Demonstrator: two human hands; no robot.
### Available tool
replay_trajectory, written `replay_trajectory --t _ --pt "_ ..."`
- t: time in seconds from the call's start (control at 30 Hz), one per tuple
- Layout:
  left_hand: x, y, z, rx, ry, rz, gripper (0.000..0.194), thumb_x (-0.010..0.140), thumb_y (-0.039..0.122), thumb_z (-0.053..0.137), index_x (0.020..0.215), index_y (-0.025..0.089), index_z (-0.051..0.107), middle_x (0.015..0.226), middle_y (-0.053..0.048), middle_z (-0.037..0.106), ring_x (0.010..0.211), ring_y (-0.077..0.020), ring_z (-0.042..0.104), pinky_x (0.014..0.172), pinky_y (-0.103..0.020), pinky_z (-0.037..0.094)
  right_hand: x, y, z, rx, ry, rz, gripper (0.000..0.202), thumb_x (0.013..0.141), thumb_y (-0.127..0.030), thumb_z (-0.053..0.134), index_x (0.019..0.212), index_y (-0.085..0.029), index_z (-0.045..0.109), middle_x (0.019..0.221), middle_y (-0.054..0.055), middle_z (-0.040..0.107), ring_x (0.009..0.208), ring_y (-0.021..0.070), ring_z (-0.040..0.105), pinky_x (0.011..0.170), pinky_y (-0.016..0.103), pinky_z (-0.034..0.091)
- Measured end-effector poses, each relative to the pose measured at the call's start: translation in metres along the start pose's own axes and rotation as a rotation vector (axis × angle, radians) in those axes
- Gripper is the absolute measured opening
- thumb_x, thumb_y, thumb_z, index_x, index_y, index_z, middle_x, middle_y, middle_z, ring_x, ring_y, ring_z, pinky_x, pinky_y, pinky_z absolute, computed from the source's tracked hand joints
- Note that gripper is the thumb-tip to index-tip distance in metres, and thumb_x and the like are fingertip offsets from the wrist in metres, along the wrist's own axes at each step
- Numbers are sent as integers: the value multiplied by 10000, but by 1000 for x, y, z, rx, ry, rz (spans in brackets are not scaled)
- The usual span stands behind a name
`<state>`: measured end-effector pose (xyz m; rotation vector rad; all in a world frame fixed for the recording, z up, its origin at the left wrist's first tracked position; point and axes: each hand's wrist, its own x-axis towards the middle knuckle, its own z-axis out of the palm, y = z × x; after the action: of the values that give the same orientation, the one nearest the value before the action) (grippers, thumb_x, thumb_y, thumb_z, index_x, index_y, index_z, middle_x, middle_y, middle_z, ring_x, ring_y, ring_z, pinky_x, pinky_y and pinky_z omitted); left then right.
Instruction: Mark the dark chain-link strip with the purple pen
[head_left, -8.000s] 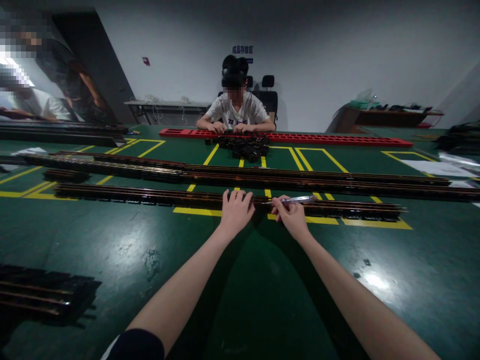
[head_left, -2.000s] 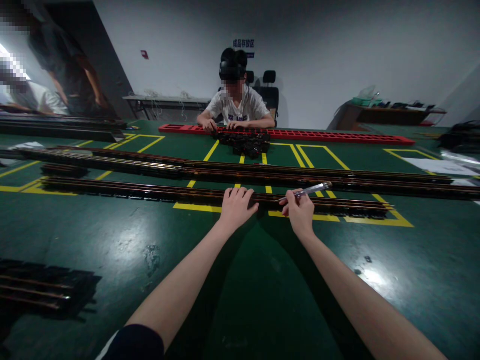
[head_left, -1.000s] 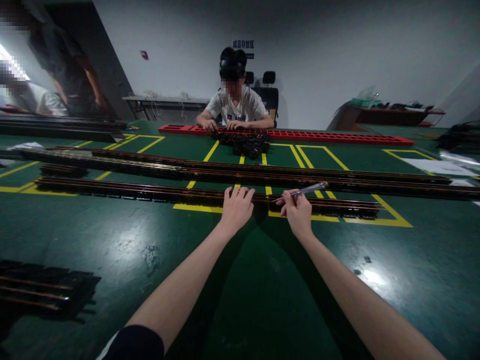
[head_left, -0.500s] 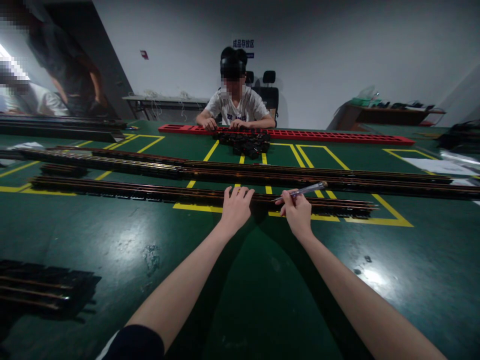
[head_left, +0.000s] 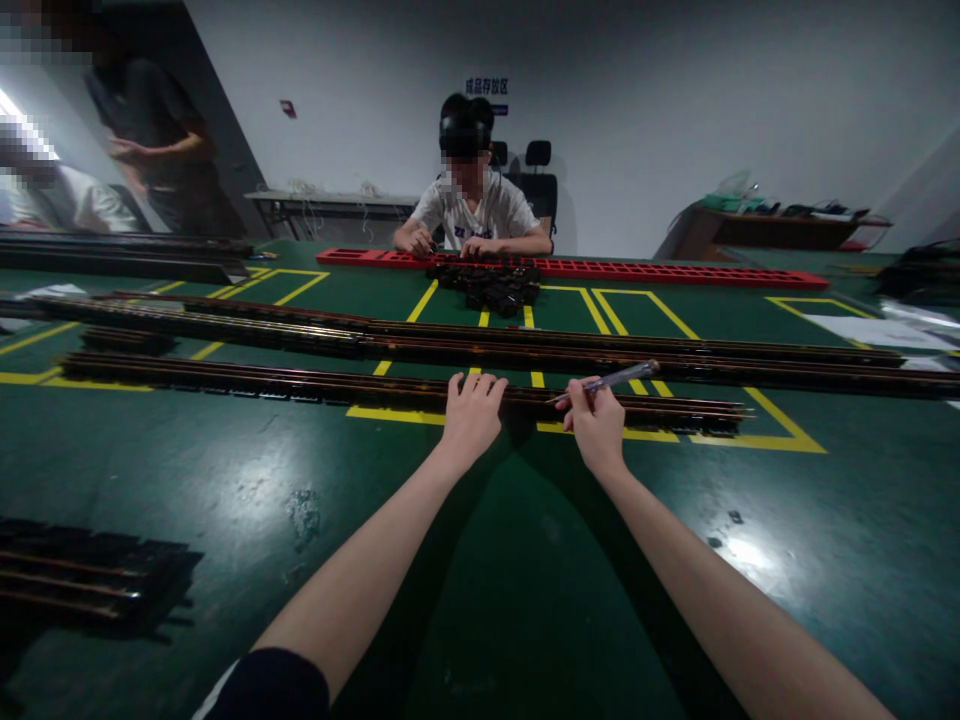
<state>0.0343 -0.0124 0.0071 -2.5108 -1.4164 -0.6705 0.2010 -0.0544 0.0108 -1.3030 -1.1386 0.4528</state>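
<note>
Two bare hands work at one long black strip assembly (head_left: 300, 385) with copper-coloured lines, lying on the green table (head_left: 225, 480) nearest the wearer. The left hand (head_left: 472, 415) presses on it, fingers slightly spread and bent over its top; whether they pinch it, I cannot tell. The right hand (head_left: 595, 420) has its fingers closed around one slim screwdriver-like tool (head_left: 619, 378), whose thin tip meets or nearly meets the strip between the hands.

Beyond lie further long strips (head_left: 637, 350), overlapping too much to count, then one black heap of parts (head_left: 499, 288) and one red slotted rail (head_left: 675, 273), where a seated person (head_left: 480, 215) works. One short black bundle (head_left: 97, 580) sits at the near left.

The strip assembly's long axis runs left to right, its right end slightly nearer the wearer. The tool slants, handle up and rightward, tip down-left.
</note>
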Motion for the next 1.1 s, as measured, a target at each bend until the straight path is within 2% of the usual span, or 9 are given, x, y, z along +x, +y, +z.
replay_trajectory --t 0.17,0.4,0.63,0.9,1.1 --pt "0 1 -1 17 7 -28 410 841 54 403 1173 169 614 1190 -90 654 1145 -253 553 1057 -499 346 -1 -2 0 -17 -29 -29 382 829 -567 532 760 -192 506 608 17 641 381 99 511 376 226 420" --pt "-1 -1 2 29 43 -68 396 825 33 406 1121 168 631 1157 -99 662 1134 -265 560 1042 -501 356 0 0 0 1 47 -5 383 828 -569 537 773 -191 506 599 -4 615 380 92 504 375 218 416" --pt "0 -4 0 -51 21 -5 448 822 19 381 1176 169 612 1179 -85 660 1156 -230 558 1089 -483 323 0 1 -1 23 -57 -17 381 823 -572 550 786 -196 504 616 8 639 391 100 518 393 226 435" --pt "0 -4 -1 -135 26 19 387 877 242 427 1222 174 590 1190 -88 657 1128 -240 565 1068 -474 327 1 4 0 31 -26 4 366 822 -557 551 776 -198 496 590 -2 631 368 96 505 378 224 420" --pt "1 -5 1 -70 11 29 420 895 404 446 1210 167 594 1154 -106 663 1069 -268 578 1004 -473 376 1 1 1 42 -13 14 373 815 -562 555 779 -195 501 606 3 636 371 90 505 375 217 426"
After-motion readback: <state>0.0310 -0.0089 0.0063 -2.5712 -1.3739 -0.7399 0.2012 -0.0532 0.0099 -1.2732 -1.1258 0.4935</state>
